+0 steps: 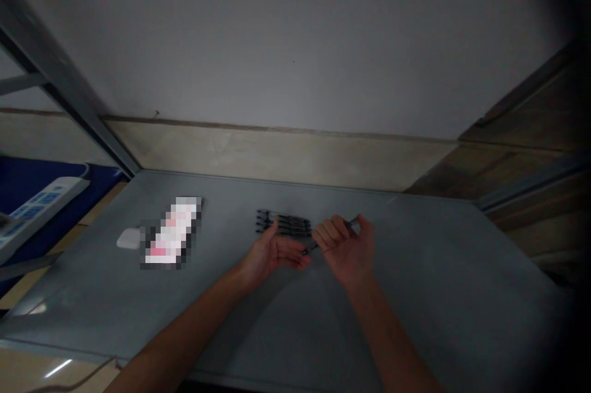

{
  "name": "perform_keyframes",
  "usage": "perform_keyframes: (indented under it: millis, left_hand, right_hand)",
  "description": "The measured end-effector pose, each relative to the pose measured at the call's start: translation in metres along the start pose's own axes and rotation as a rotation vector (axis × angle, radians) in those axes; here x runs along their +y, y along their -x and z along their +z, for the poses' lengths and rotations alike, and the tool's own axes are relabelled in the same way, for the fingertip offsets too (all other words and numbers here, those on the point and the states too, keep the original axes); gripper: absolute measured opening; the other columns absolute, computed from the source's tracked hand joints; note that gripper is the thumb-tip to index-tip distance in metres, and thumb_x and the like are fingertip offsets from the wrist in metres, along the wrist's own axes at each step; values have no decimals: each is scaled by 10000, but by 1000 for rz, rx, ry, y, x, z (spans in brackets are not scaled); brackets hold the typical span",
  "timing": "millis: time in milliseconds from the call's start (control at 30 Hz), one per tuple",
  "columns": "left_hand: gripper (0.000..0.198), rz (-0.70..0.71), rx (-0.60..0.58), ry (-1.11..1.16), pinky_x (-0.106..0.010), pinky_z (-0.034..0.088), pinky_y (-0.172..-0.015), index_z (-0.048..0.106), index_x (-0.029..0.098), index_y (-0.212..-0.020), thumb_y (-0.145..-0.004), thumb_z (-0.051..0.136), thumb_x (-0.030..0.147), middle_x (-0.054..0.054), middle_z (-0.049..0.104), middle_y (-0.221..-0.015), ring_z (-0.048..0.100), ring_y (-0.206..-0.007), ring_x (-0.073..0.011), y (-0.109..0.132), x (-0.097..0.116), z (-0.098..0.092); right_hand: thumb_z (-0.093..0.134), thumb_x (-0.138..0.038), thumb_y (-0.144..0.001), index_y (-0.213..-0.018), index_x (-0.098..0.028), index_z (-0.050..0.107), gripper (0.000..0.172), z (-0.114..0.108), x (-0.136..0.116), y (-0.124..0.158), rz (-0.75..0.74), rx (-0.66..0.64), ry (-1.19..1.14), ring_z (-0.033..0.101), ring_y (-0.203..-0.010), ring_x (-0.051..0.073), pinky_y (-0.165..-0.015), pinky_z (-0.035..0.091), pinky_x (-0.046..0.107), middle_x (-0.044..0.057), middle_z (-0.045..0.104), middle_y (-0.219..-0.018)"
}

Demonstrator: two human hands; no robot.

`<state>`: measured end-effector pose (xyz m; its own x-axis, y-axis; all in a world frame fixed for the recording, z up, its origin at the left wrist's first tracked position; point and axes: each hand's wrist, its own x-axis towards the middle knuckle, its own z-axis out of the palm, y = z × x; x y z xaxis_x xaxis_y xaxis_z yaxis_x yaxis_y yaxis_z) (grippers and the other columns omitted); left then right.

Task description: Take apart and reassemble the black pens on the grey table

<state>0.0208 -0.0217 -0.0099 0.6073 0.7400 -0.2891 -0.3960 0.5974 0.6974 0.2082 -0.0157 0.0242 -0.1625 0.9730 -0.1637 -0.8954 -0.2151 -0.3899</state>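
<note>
Several dark pens [284, 222] lie side by side in a row on the grey table [221, 313], just beyond my hands. My right hand [345, 245] is closed around another dark pen [353, 222], which slants down to the left with its lower end poking out below the fingers. My left hand [277, 254] is open, palm turned to the right and thumb raised. Its fingertips are beside the lower end of the held pen; whether they touch it is unclear.
A pixelated phone-like object [173, 233] lies at the table's left, beside a small white case [128, 238]. A wall [286, 153] rises behind the table. Metal posts stand at both sides. A white power strip [41, 208] rests on a blue surface at far left.
</note>
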Motion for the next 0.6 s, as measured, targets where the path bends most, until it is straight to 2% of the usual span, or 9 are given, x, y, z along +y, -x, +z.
perform_keyframes:
  millis: [100, 233, 367, 600]
  left_hand:
    - [807, -16, 17, 2, -382, 499, -889, 774, 66, -881, -1011, 173, 589, -179, 769, -871, 713, -830, -258, 0, 1, 2]
    - [788, -17, 10, 19, -373, 504, -868, 775, 63, -872, -983, 248, 637, -189, 767, -867, 714, -821, -259, -1, 1, 1]
    - [764, -4, 6, 20, -394, 503, -870, 781, 68, -888, -941, 339, 689, -195, 770, -891, 713, -821, -268, -3, -2, -2]
    - [773, -3, 6, 23, -402, 499, -868, 781, 56, -892, -954, 320, 674, -207, 767, -882, 716, -823, -277, -2, 0, -1]
  right_hand:
    - [663, -439, -775, -631, -237, 90, 625, -3, 0, -2, 5, -28, 30, 189, -483, 134, -460, 273, 291, -67, 178, -529]
    - [629, -522, -803, -637, -238, 93, 629, -3, 0, -2, -8, -27, 35, 187, -483, 124, -456, 304, 273, -72, 164, -540]
    - [621, -460, -808, -632, -233, 93, 601, -2, -1, -2, -4, -20, 26, 179, -485, 121, -455, 300, 269, -72, 161, -538]
    - [624, -440, -797, -623, -234, 96, 593, -3, 0, -3, -3, -19, 8, 160, -488, 121, -452, 293, 268, -72, 154, -536]
